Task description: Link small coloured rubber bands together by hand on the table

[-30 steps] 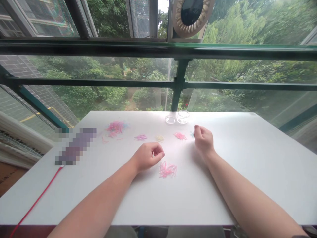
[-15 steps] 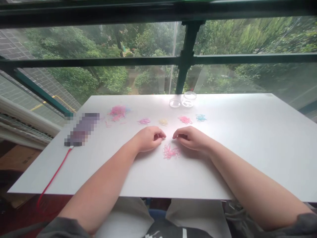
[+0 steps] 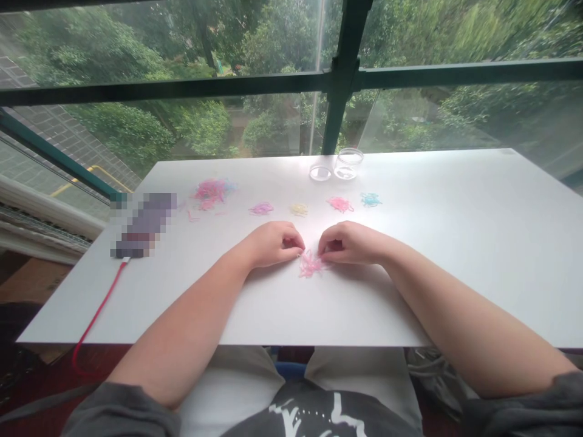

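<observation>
A small loose pile of pink rubber bands (image 3: 310, 265) lies on the white table, between my two hands. At its left edge is my left hand (image 3: 277, 244), thumb and fingertips closed in a pinch; a tiny pale bit shows at the tips, too small to name. My right hand (image 3: 348, 243) pinches at the pile's right edge, its fingertips touching the bands. What lies between those fingers is hidden. Beyond my hands is a row of small band heaps: purple (image 3: 261, 208), yellow (image 3: 299, 209), brighter pink (image 3: 340, 204) and teal (image 3: 371, 199).
A larger mixed heap of bands (image 3: 210, 191) sits at the back left. Behind the row stand a clear round jar (image 3: 348, 164) and its lid (image 3: 320, 173). On the left lies a blurred-out device (image 3: 148, 221) with a red cable (image 3: 100, 306) running over the table's front edge.
Both hands have closed in on the pink pile, their fingertips now at its edges. The fingers of both hands have drawn closer together. The head view has tilted slightly down.
</observation>
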A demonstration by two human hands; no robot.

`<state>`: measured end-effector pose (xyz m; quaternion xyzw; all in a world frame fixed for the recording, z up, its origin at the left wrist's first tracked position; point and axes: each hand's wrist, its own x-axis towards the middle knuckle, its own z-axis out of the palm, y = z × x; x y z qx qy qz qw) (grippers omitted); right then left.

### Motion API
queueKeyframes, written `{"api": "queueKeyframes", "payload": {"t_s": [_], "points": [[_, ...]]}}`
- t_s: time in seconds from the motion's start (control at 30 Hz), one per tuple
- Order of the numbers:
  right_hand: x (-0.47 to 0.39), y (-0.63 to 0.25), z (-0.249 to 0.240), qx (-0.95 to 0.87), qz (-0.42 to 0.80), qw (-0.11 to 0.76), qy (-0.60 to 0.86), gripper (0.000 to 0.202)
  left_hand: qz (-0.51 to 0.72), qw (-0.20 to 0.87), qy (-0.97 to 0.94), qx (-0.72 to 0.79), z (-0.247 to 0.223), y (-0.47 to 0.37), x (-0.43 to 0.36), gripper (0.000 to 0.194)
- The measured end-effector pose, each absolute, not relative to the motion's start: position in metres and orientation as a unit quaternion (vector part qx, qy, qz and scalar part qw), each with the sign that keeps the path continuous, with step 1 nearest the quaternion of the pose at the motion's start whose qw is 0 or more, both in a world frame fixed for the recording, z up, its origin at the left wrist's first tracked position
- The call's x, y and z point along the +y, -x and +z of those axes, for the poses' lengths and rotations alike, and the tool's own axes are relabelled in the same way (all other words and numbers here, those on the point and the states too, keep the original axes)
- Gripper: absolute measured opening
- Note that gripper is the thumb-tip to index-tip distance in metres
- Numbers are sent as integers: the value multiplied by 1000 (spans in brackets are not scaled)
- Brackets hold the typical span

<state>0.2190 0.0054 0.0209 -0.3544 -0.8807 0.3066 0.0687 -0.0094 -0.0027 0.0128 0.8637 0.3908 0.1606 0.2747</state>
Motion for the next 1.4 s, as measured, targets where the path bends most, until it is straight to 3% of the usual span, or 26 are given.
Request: {"api": "queueKeyframes", "payload": {"t_s": [1.13, 1.4], "points": [[5, -215, 11, -827, 389, 181, 363, 16, 229, 290, -836, 405, 11, -5, -11, 10], [2, -215, 18, -872, 273, 166, 372, 13, 238, 292, -827, 417, 11, -2, -9, 11]]}}
